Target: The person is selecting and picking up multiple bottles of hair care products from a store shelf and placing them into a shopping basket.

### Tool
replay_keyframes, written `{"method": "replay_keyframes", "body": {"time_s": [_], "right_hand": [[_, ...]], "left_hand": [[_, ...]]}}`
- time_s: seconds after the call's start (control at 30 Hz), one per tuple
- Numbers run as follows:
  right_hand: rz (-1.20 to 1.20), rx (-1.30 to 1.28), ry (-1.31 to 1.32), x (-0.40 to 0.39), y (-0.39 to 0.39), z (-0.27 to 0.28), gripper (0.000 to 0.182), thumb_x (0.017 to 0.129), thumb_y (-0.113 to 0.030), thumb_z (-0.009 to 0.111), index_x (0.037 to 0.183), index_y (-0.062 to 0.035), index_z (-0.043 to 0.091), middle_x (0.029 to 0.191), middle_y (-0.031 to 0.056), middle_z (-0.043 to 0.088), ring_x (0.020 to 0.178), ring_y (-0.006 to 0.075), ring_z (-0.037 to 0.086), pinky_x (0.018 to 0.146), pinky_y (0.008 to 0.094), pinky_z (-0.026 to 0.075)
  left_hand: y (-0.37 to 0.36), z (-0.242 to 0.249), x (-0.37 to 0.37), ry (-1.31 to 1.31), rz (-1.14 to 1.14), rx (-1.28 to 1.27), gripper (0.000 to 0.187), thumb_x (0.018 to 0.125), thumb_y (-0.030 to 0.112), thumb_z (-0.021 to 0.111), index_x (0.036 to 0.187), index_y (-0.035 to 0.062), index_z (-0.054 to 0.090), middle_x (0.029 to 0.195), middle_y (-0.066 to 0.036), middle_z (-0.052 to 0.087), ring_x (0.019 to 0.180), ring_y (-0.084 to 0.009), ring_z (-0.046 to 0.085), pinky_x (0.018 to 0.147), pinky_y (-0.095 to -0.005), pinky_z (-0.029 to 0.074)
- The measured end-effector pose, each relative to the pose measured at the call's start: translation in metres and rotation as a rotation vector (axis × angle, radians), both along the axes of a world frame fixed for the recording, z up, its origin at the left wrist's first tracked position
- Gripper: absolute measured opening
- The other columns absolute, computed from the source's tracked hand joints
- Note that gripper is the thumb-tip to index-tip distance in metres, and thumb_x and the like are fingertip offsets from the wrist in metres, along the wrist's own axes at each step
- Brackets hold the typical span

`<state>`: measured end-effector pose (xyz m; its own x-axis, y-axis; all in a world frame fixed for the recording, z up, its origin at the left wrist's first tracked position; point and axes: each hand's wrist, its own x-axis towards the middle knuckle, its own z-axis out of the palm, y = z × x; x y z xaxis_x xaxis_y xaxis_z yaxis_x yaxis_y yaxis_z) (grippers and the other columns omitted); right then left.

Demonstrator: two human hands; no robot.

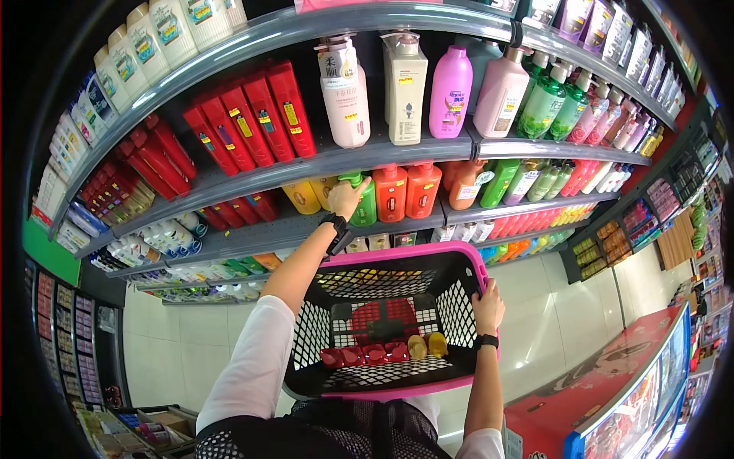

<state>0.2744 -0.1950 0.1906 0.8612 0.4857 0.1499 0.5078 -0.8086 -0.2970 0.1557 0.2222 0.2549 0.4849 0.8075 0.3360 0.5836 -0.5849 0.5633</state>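
My left hand (345,200) reaches to the second shelf and is closed at the upper left side of a green pump bottle (366,205). Part of that bottle is hidden behind the hand. Yellow bottles (301,197) stand just to its left, and orange pump bottles (391,194) to its right. With my right hand (488,307) I grip the pink rim at the right side of a black mesh shopping basket (453,300). Inside, along the near wall, are several red-topped items (375,353) and two yellowish ones (426,346).
On the upper shelf (252,174) stand red bottles (289,107), a pink bottle (451,92) and several pump bottles. Pale floor tiles (535,306) show beyond the basket. A red-sided cabinet with glass (592,367) is at the lower right, and cartons (164,421) at the lower left.
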Motion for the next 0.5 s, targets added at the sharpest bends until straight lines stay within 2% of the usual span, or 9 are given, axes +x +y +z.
{"method": "replay_keyframes", "body": {"time_s": [0.07, 0.13, 0.17, 0.23, 0.27, 0.3, 0.37, 0.5], "right_hand": [[0.004, 0.006, 0.013, 0.000, -0.001, -0.001, 0.041, 0.078, -0.021, 0.062, 0.110, -0.0063, 0.041, 0.096, 0.0182, 0.062, 0.078, 0.0395, 0.064, 0.067, 0.0487, 0.052], [0.004, 0.003, 0.018, -0.001, -0.001, -0.001, 0.040, 0.078, -0.020, 0.062, 0.109, -0.0063, 0.041, 0.096, 0.0185, 0.062, 0.079, 0.0396, 0.064, 0.067, 0.0487, 0.052], [0.006, 0.000, 0.023, -0.002, 0.000, -0.001, 0.040, 0.078, -0.020, 0.062, 0.109, -0.0064, 0.041, 0.096, 0.0187, 0.062, 0.079, 0.0396, 0.064, 0.067, 0.0488, 0.052], [0.007, 0.000, 0.023, -0.001, -0.001, -0.002, 0.040, 0.078, -0.020, 0.062, 0.109, -0.0063, 0.041, 0.096, 0.0187, 0.062, 0.079, 0.0397, 0.064, 0.067, 0.0489, 0.052], [0.007, 0.002, 0.024, -0.001, -0.002, -0.003, 0.040, 0.078, -0.020, 0.062, 0.108, -0.0063, 0.041, 0.097, 0.0187, 0.062, 0.079, 0.0398, 0.064, 0.067, 0.0490, 0.052], [0.008, 0.000, 0.022, -0.001, -0.002, -0.003, 0.040, 0.078, -0.020, 0.062, 0.108, -0.0063, 0.041, 0.097, 0.0187, 0.062, 0.079, 0.0398, 0.064, 0.067, 0.0490, 0.052], [0.001, 0.001, 0.012, -0.002, -0.003, -0.005, 0.039, 0.078, -0.020, 0.062, 0.108, -0.0062, 0.040, 0.096, 0.0186, 0.062, 0.078, 0.0400, 0.063, 0.067, 0.0493, 0.052], [0.007, -0.003, 0.009, -0.002, -0.003, -0.006, 0.039, 0.078, -0.019, 0.062, 0.107, -0.0061, 0.040, 0.096, 0.0186, 0.061, 0.078, 0.0402, 0.063, 0.067, 0.0495, 0.052]], "left_hand": [[0.002, 0.001, -0.005, -0.010, -0.021, -0.035, 0.061, 0.084, 0.062, 0.055, 0.067, 0.0042, 0.065, 0.057, -0.014, 0.063, 0.057, -0.0321, 0.065, 0.060, -0.0443, 0.050], [0.003, 0.000, -0.009, 0.069, -0.075, -0.181, 0.055, 0.083, 0.055, 0.061, 0.084, -0.0003, 0.064, 0.068, -0.016, 0.066, 0.073, -0.0359, 0.066, 0.073, -0.0448, 0.048], [0.000, -0.002, -0.012, 0.068, -0.076, -0.181, 0.055, 0.083, 0.055, 0.061, 0.084, -0.0003, 0.064, 0.068, -0.016, 0.066, 0.073, -0.0359, 0.066, 0.073, -0.0448, 0.048], [-0.018, 0.002, -0.021, -0.268, -0.174, -0.070, 0.059, 0.079, 0.045, 0.070, 0.105, -0.0051, 0.054, 0.089, -0.020, 0.067, 0.089, -0.0394, 0.063, 0.085, -0.0444, 0.044], [-0.010, -0.009, -0.021, -0.323, -0.185, -0.097, 0.069, 0.076, 0.037, 0.075, 0.118, -0.0074, 0.043, 0.105, -0.023, 0.064, 0.100, -0.0427, 0.059, 0.092, -0.0444, 0.039], [-0.003, -0.025, -0.021, -0.325, -0.184, -0.098, 0.069, 0.076, 0.037, 0.075, 0.118, -0.0074, 0.043, 0.105, -0.023, 0.064, 0.100, -0.0427, 0.059, 0.092, -0.0444, 0.039], [0.008, -0.048, -0.021, -0.324, -0.110, 0.067, 0.067, 0.077, 0.035, 0.076, 0.119, -0.0063, 0.044, 0.107, -0.023, 0.063, 0.099, -0.0406, 0.060, 0.089, -0.0434, 0.043], [0.006, -0.034, -0.035, -0.341, -0.172, -0.103, 0.067, 0.078, 0.037, 0.073, 0.122, -0.0051, 0.044, 0.105, -0.025, 0.064, 0.103, -0.0392, 0.059, 0.089, -0.0427, 0.045]]}}
